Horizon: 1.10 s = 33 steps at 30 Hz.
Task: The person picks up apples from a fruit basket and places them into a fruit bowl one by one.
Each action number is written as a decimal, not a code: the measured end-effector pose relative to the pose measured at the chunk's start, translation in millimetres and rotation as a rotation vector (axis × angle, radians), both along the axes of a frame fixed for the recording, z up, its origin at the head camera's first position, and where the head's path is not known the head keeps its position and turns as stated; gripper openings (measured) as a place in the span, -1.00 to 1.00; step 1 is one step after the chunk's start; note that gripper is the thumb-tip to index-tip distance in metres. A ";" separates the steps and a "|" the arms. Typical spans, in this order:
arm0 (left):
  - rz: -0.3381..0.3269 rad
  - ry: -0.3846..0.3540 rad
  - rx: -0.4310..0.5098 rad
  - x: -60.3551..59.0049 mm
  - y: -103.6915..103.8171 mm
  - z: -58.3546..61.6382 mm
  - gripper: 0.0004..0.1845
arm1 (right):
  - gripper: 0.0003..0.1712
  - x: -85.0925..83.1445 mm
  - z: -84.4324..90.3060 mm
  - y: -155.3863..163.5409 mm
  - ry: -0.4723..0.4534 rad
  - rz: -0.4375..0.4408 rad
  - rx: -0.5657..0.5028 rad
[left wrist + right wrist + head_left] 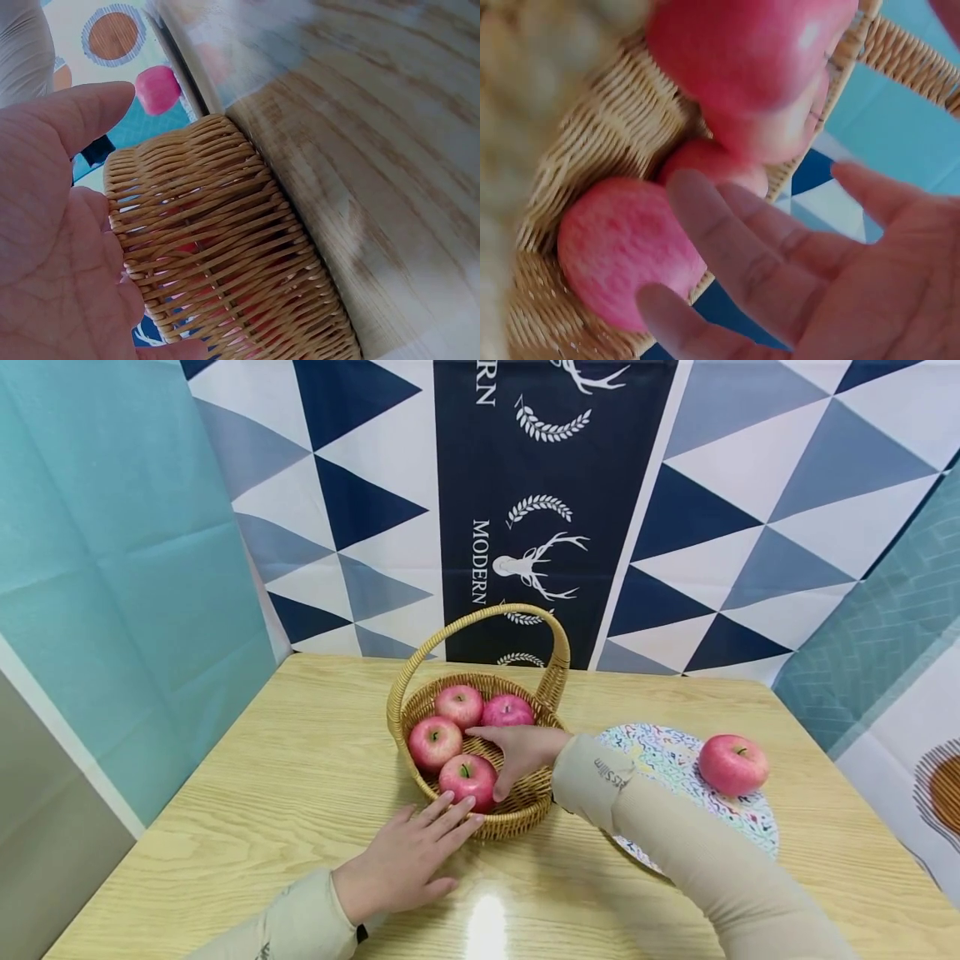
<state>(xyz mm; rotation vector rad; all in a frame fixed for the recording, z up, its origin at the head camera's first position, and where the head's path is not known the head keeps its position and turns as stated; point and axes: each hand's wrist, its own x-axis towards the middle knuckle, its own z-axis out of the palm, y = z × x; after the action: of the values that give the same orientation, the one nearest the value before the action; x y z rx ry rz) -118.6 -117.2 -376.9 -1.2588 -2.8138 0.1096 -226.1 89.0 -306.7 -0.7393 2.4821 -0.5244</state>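
Note:
A wicker basket with a tall arched handle holds several red apples. My right hand reaches over the basket's right side, its fingers extended among the fruit. In the right wrist view the fingers of that hand are spread near a pink-red apple, and the palm holds nothing. At the front rim lies my left hand, fingers straight, their tips at the rim beside the front apple. The left wrist view shows this palm close along the woven basket wall.
To the right of the basket sits a round plate with a colourful squiggle pattern, partly hidden by my right sleeve. One red apple rests on its right side. Patterned cloth hangs behind the wooden table.

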 end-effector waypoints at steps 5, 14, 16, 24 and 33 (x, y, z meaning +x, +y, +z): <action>-0.018 0.001 0.018 -0.2 -0.4 -0.2 -0.22 | 0.07 -3.8 12.5 7.4 -0.018 0.045 0.092; -0.022 -0.012 0.040 -1.0 -2.6 1.6 -0.22 | 0.13 -13.7 29.6 8.9 -0.039 0.071 0.202; -0.024 -0.007 0.040 -1.2 -2.6 1.3 -0.22 | 0.15 -15.2 29.1 7.2 -0.048 0.084 0.211; -0.032 -0.007 0.022 -1.9 -0.8 1.4 -0.23 | 0.09 -19.6 19.1 1.2 -0.059 0.155 0.214; -0.024 0.011 -0.001 -2.3 -1.3 1.9 -0.24 | 0.00 -21.0 9.4 -10.1 -0.013 0.266 0.215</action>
<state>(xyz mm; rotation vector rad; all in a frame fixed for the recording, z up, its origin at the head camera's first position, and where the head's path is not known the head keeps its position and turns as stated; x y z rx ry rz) -121.0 -118.5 -375.0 -1.2878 -2.7890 0.1167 -247.2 79.0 -297.4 -0.9542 2.3316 -0.1620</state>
